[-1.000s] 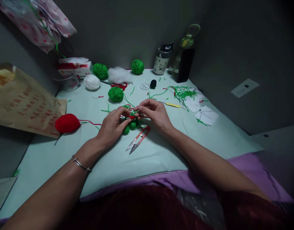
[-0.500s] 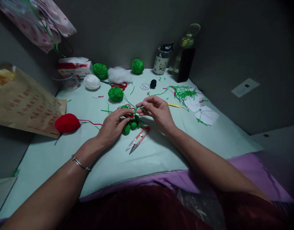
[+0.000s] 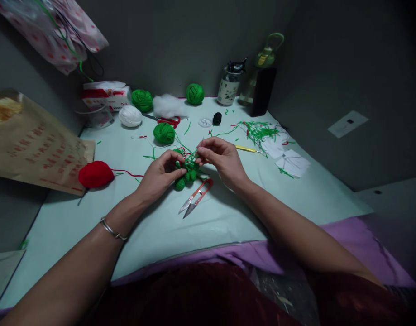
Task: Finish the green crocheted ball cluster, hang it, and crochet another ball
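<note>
A small green crocheted piece (image 3: 189,174) with rounded lobes and loose yarn ends lies between my hands. My left hand (image 3: 162,174) grips its left side with thumb and fingers. Thumb and forefinger of my right hand (image 3: 221,158) pinch together at its upper right, on what looks like a green yarn strand. Red yarn shows at the top of the piece. Just below it, orange-handled thread snips (image 3: 196,199) rest with blades apart, pointing toward me. A green yarn ball (image 3: 164,133) sits behind my left hand.
Left are a red yarn ball (image 3: 96,174) and a paper bag (image 3: 41,145). Behind lie a white yarn ball (image 3: 130,116), red scissors (image 3: 169,122) and stuffing (image 3: 169,106). A yellow-handled crochet hook (image 3: 246,148), green yarn scraps (image 3: 262,132) and a bottle (image 3: 248,93) are at right.
My right fingers have drawn in closer to the crocheted piece, and my left hand has shifted its grip. The piece has turned slightly between them.
</note>
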Demonstrator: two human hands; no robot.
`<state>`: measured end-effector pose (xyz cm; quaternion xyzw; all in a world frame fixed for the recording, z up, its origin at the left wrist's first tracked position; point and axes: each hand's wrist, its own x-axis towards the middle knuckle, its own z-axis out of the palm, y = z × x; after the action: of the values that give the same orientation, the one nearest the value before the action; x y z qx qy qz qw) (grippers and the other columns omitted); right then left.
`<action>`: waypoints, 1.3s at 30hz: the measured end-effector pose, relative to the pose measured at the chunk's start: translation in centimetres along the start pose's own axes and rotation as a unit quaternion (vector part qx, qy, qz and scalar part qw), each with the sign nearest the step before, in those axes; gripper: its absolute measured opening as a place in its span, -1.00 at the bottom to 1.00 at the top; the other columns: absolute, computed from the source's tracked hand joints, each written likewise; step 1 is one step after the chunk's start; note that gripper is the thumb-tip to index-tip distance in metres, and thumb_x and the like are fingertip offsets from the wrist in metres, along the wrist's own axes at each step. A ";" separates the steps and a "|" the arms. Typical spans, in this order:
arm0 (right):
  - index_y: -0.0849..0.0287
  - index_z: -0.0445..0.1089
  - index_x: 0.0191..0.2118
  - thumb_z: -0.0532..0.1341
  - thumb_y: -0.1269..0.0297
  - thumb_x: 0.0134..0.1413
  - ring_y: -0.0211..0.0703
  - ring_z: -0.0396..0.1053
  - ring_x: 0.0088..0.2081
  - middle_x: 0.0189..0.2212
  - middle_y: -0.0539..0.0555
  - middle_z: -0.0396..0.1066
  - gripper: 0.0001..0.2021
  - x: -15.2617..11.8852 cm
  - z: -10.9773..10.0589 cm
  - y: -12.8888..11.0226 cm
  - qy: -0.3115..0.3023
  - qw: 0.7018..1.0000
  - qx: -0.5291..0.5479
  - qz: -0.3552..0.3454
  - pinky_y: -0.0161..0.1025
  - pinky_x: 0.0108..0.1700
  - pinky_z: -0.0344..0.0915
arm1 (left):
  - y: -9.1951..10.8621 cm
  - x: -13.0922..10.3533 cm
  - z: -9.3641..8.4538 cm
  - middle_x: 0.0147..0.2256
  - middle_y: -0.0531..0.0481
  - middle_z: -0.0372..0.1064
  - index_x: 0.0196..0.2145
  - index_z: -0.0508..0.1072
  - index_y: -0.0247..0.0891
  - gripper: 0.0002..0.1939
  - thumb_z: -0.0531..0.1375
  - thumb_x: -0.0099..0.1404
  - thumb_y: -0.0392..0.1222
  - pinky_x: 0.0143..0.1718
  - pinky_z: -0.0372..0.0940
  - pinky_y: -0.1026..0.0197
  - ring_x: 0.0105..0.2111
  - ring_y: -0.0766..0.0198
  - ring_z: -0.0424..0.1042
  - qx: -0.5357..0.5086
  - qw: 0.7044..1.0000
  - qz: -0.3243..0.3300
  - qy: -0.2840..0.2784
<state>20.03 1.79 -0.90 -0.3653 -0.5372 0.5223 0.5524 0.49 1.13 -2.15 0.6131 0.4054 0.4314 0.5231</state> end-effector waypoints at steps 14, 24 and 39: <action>0.06 0.59 -0.17 0.26 0.38 0.23 -0.24 0.28 -0.40 -0.47 -0.02 0.30 -0.85 -0.4 -0.7 0.4 -0.056 0.906 -0.390 -0.155 -0.26 -0.34 0.17 | -0.2 0.3 -0.9 -0.27 0.00 0.53 -0.18 0.60 -0.21 -0.80 0.34 0.24 -0.14 -0.21 0.34 0.19 -0.34 0.27 0.45 -0.083 0.994 -0.063 0.018; 0.11 0.58 -0.16 0.18 0.35 0.30 -0.25 0.26 -0.41 -0.42 0.02 0.31 -0.81 -0.8 -0.6 -0.2 -0.120 0.864 -0.471 -0.131 -0.25 -0.35 0.12 | -0.1 0.3 -0.8 -0.26 -0.02 0.56 -0.19 0.60 -0.25 -0.75 0.39 0.18 -0.12 -0.18 0.39 0.20 -0.33 0.27 0.50 -0.100 0.992 -0.072 0.036; 0.12 0.59 -0.22 0.26 0.42 0.19 -0.26 0.29 -0.39 -0.43 -0.01 0.36 -0.85 -0.5 -0.7 -0.3 -0.133 0.937 -0.303 -0.108 -0.26 -0.29 0.21 | 1.1 0.2 -1.1 -0.26 -0.06 0.57 -0.21 0.64 -0.24 -0.76 0.41 0.16 -0.11 -0.20 0.40 0.19 -0.32 0.23 0.49 -0.141 0.985 -0.099 -0.020</action>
<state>20.79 1.38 -0.80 -0.3821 -0.7752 0.3154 0.3919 -0.49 1.49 -0.99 0.4984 0.3883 0.4179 0.6528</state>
